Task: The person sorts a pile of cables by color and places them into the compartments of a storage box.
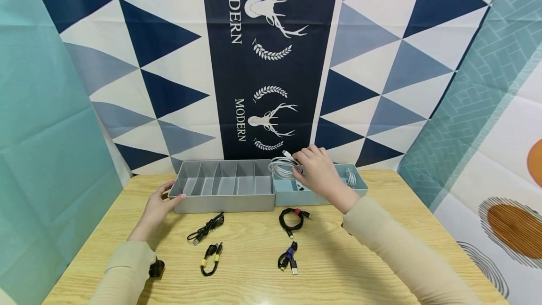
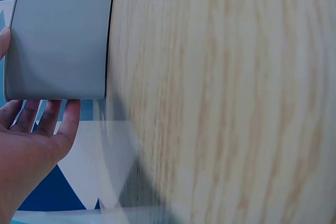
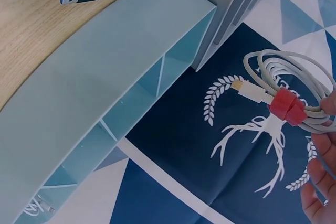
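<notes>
My right hand (image 1: 317, 171) pinches a coiled white cable (image 1: 280, 168) above the left part of the light-blue divided box (image 1: 322, 198). In the right wrist view, a red strap (image 3: 287, 107) binds the coil, and a white plug (image 3: 252, 92) sticks out from it. My left hand (image 1: 156, 208) grips the left end of the grey divided box (image 1: 224, 204), thumb at its front rim. The left wrist view shows the fingers (image 2: 65, 129) against the end wall. Another white cable (image 1: 350, 179) lies in the blue box's right end compartment.
On the wooden table, before the boxes, lie a black cable (image 1: 207, 228), one with yellow bands (image 1: 210, 259), one with a red strap (image 1: 291, 220) and one with a purple strap (image 1: 288, 257). A patterned cloth (image 1: 271, 74) hangs behind the boxes.
</notes>
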